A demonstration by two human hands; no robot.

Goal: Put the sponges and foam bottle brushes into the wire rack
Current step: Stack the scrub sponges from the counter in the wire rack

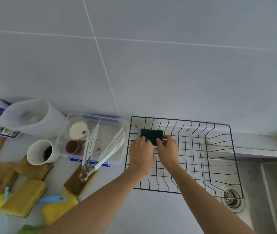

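Green-topped sponge (151, 134) gripped by left hand (140, 152) and right hand (167, 149), frame centre, inside wire rack (218, 125). Judged light, soft (compressible); edge grip advisable.

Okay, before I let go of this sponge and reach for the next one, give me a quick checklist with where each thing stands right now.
1. Green-topped sponge is inside the wire rack, at its far left corner: ok.
2. Both hands are on it, left hand and right hand: ok.
3. Sponge sits flat on the rack floor: cannot tell, the hands cover its near edge.
4. Rest of the rack has room for more: ok.
5. More sponges wait on the counter at left, such as the yellow sponge: ok.
6. Blue-handled brush is free to grab: not ok, it lies partly under sponges.
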